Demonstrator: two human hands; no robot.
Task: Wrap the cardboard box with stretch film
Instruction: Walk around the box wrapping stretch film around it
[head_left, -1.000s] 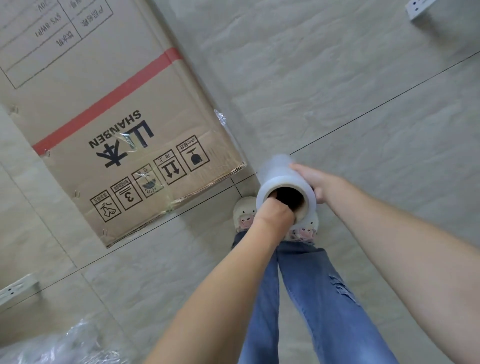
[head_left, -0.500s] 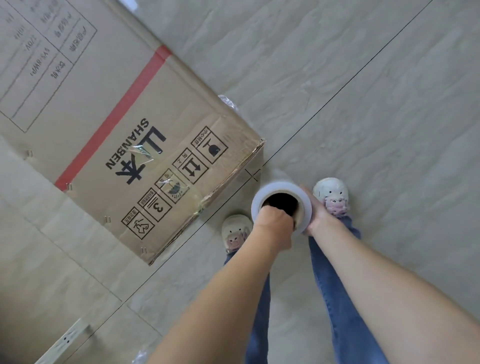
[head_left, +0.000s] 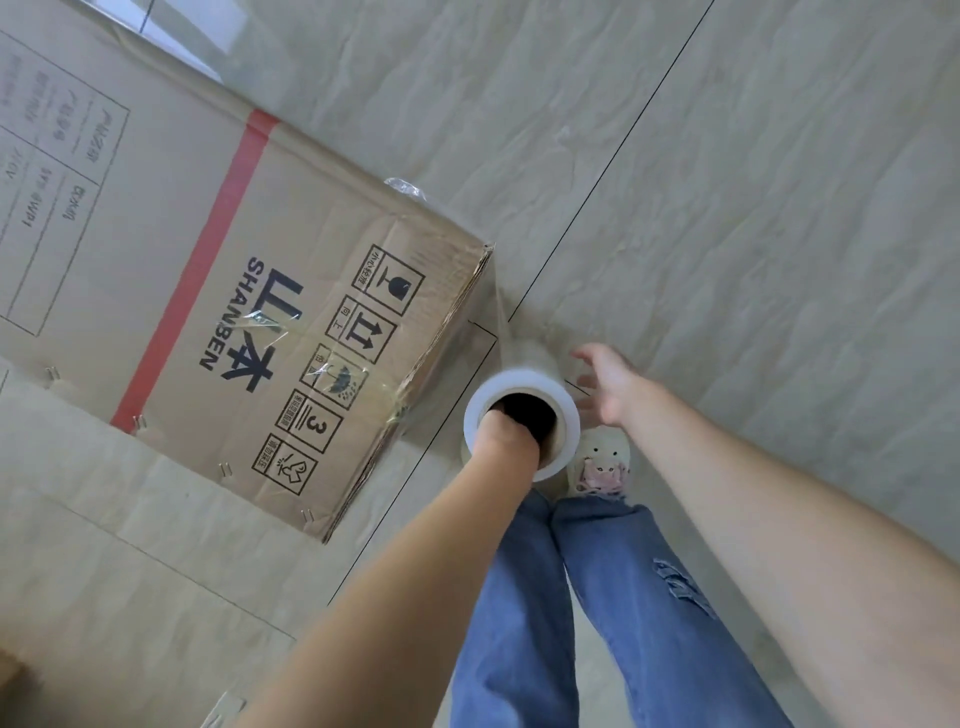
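A large brown cardboard box (head_left: 218, 249) with a red stripe and black handling symbols lies on the tiled floor at the left. A roll of clear stretch film (head_left: 563, 415) stands upright just off the box's near corner. My left hand (head_left: 511, 431) is pushed into the roll's hollow core, so its fingers are hidden. A sheet of film (head_left: 501, 312) runs from the roll to the box's corner. My right hand (head_left: 608, 384) hovers just right of the roll, fingers spread, holding nothing.
My legs in blue jeans (head_left: 571, 597) and a light shoe (head_left: 600, 460) stand right behind the roll. Bare tiled floor (head_left: 727, 208) stretches to the right and far side. A crumple of film (head_left: 405, 187) sticks out at the box's far edge.
My right hand has come off the roll and now hovers open beside it. The view has turned, bringing the box's corner closer to the roll.
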